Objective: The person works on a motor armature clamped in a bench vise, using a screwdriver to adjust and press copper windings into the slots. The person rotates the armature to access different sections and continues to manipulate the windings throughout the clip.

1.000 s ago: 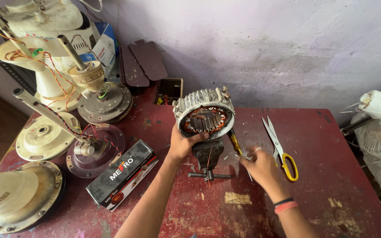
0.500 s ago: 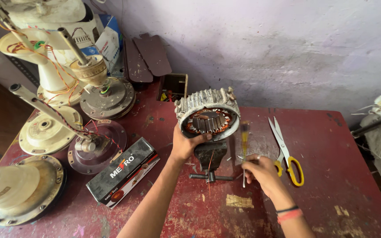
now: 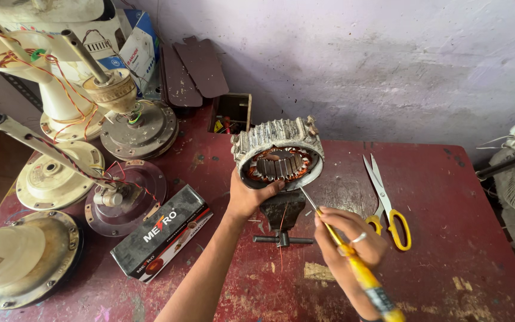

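Head view: left hand (image 3: 248, 200) grips the stator ring (image 3: 278, 152); right hand (image 3: 347, 238) is closed around a yellow-handled screwdriver (image 3: 353, 262) whose tip touches it.

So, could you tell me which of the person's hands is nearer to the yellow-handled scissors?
Right. The right hand, holding a yellow screwdriver, sits just left of the scissors. The left hand grips the motor stator further left, well apart from them.
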